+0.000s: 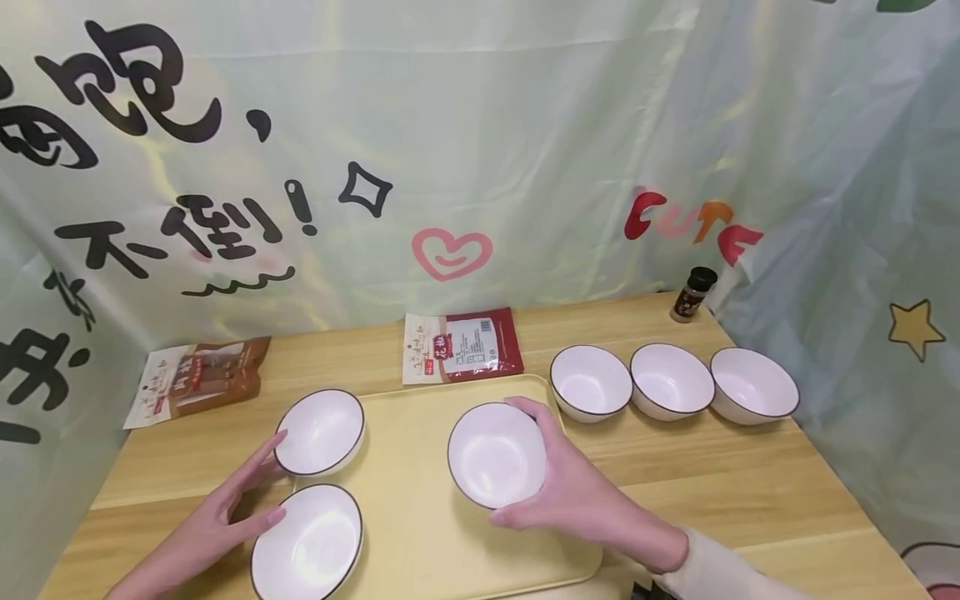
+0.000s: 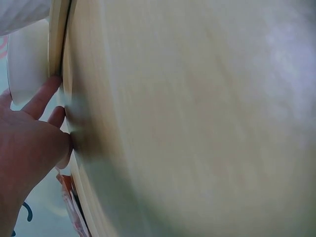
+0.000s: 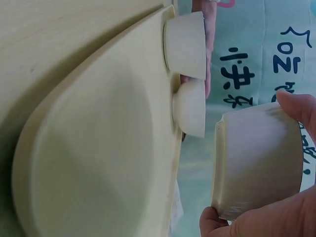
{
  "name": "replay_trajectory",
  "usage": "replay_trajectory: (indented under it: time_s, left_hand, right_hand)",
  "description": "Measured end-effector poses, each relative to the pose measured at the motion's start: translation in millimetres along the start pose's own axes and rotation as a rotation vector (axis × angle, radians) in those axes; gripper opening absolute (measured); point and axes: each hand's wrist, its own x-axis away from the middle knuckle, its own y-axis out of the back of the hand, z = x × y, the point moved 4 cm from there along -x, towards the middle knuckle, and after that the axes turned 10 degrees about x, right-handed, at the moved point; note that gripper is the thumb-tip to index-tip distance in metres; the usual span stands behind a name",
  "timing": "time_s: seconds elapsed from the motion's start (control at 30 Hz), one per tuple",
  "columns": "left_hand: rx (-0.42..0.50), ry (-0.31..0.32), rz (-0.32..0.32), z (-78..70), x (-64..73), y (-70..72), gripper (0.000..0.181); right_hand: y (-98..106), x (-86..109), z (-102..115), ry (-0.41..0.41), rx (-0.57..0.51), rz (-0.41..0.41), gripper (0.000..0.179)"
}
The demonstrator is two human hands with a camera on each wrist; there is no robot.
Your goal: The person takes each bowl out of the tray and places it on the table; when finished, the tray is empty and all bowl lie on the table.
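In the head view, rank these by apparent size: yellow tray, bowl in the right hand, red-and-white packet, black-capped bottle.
1. Yellow tray
2. Held bowl and red-and-white packet: too alike to rank
3. Black-capped bottle

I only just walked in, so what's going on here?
A person's right hand holds a white bowl above a tray. Their left hand is beside two more bowls at the tray's left edge. Three other bowls stand in a row to the tray's right. Two packets and a jar sit farther back.
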Motion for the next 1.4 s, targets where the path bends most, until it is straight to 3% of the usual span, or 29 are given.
replay_trajectory:
  time_s: [0.5,1.07,1.4]
  left_hand:
    - [0.017,0.008,0.006,-3.1,-1.2,-0.7,0.09]
    - [0.014,0.015,0.012,-1.1,-0.4,-0.3,0.09]
    - [0.021,0.026,0.008,0.5,0.1,0.3,0.09]
  right_hand:
    - [41.5,17.8,-11.0,0.03,0.105,-0.094,0.123]
    - [77.6,49.2,-44.0,-0.063,0.238,-0.218,0.125]
    - [88.8,61.8,-65.6,-0.085,0.289,-0.269,0.127]
